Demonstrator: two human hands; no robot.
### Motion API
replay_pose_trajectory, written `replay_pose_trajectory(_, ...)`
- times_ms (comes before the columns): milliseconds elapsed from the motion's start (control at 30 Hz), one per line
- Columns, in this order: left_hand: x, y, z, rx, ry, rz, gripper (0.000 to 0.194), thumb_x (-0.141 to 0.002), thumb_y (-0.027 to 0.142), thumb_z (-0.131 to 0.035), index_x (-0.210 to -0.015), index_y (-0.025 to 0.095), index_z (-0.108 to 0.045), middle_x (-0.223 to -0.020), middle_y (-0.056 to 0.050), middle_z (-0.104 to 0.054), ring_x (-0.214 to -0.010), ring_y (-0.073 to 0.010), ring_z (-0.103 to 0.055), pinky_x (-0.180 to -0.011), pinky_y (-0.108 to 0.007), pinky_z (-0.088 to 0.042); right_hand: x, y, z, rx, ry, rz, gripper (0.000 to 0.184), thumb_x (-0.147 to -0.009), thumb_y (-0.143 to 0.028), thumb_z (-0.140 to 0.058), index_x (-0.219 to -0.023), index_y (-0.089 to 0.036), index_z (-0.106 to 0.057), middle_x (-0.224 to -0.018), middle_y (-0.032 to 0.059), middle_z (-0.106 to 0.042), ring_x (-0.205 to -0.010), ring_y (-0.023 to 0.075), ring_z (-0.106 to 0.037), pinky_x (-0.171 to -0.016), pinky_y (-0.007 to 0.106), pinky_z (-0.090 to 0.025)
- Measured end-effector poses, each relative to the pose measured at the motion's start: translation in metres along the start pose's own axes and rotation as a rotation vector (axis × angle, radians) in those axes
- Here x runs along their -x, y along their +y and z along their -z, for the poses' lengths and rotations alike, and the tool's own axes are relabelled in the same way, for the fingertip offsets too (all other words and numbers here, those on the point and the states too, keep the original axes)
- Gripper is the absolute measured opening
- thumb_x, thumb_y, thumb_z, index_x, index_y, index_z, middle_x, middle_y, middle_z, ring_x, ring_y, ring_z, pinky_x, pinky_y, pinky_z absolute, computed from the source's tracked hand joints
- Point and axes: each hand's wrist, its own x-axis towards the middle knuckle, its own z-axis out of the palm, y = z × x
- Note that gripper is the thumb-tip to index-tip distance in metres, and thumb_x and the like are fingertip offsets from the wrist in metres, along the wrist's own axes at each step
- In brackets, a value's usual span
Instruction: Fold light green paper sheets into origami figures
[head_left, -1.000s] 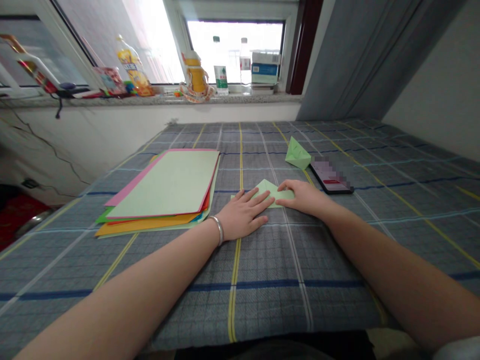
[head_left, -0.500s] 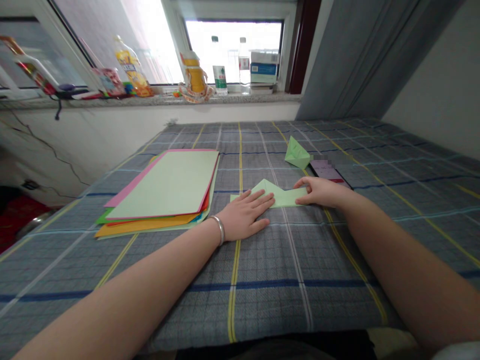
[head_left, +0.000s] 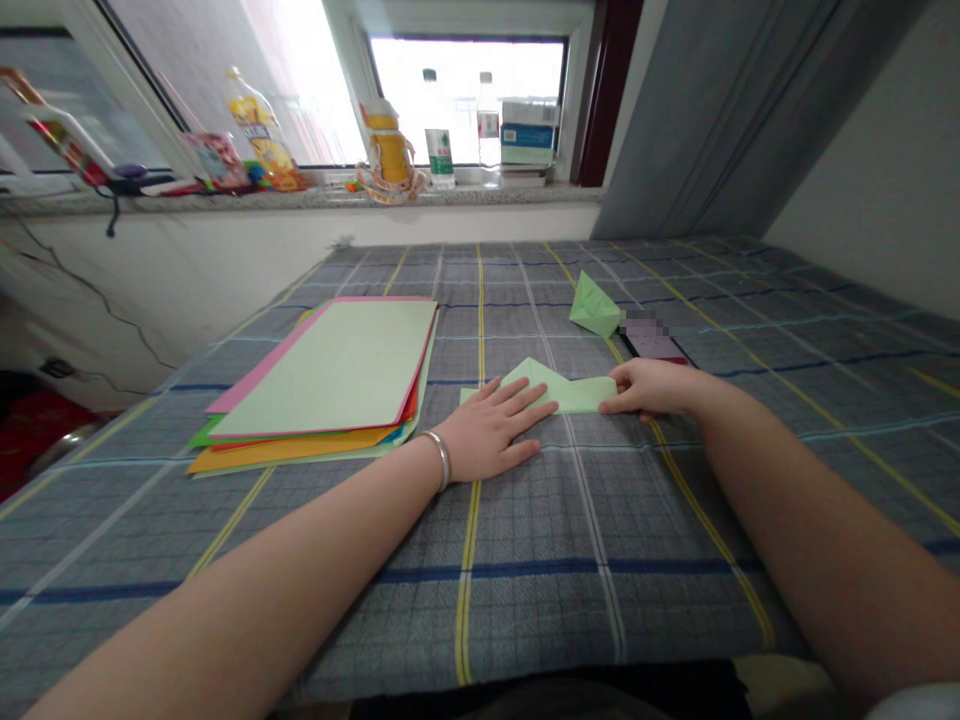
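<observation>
I've got the folded green paper lying flat on the plaid cloth, right between the two hands. My left hand is wide open, palm down, fingers spread, with the fingertips on the paper's lower edge. There's a silver bangle on that wrist. My right hand is narrower, fingers together on the paper's right end. I can't tell if it's actually pinching the paper or only pressing on it.

Left of the hands is a stack of colored sheets, pale green on top, with pink and orange showing underneath. Up ahead sits a second green folded piece, just beside a phone with a pixelated screen.

On the windowsill are a yellow-labeled bottle holding yellowish contents, a green-labeled bottle, a clear plastic bottle, and a blue and white box. I can't tell what's in the box.
</observation>
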Motion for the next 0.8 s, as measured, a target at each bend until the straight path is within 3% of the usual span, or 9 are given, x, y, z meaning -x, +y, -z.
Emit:
replay_pose_trajectory(167, -0.0018, -0.0027, -0.0007, -0.016, -0.037, -0.001, 0.056, -0.095, 0.048, -0.033, -0.147, 0.028, -0.024, -0.156, -0.005, -0.018, -0.143, -0.0267, -0.014, -0.114, -0.049, -0.011, -0.0010, -0.0009, 0.0008, 0.043, 0.011, -0.127, 0.028, -0.077, -0.044, -0.063, -0.064, -0.019, -0.056, -0.059, 0.0012, -0.056, -0.045, 0.0106, -0.051, -0.044, 0.025, -0.043)
replay_pose_trajectory(300, -0.0019, -0.0035, -0.0009, -0.022, -0.053, -0.005, 0.056, -0.096, 0.049, -0.032, -0.147, 0.028, -0.023, -0.156, -0.004, -0.018, -0.143, -0.0272, -0.014, -0.114, -0.050, -0.012, 0.0012, -0.0036, 0.0018, 0.036, -0.040, -0.175, 0.028, -0.080, -0.041, -0.062, -0.066, -0.018, -0.053, -0.057, -0.0017, -0.049, -0.044, 0.0080, -0.045, -0.045, 0.023, -0.042)
replay_pose_trajectory(567, -0.0006, -0.0016, -0.0025, -0.036, 0.011, 0.024, 0.060, -0.095, 0.049, -0.034, -0.148, 0.026, -0.020, -0.156, -0.006, -0.018, -0.143, -0.0254, -0.016, -0.115, -0.047, -0.014, 0.0049, -0.0022, 0.0035, -0.034, -0.107, 0.015, 0.025, -0.074, -0.035, -0.069, -0.071, -0.020, -0.049, -0.053, -0.0063, -0.045, -0.043, 0.0072, -0.041, -0.042, 0.022, -0.033)
replay_pose_trajectory(800, -0.0005, -0.0009, -0.0024, -0.064, 0.014, 0.011, 0.057, -0.095, 0.049, -0.034, -0.147, 0.029, -0.022, -0.156, -0.002, -0.016, -0.143, -0.0276, -0.015, -0.114, -0.051, -0.013, 0.0017, 0.0027, 0.0039, 0.013, -0.116, -0.070, 0.033, -0.078, -0.048, -0.059, -0.067, -0.019, -0.052, -0.057, -0.0005, -0.052, -0.045, 0.0087, -0.044, -0.044, 0.024, -0.033)
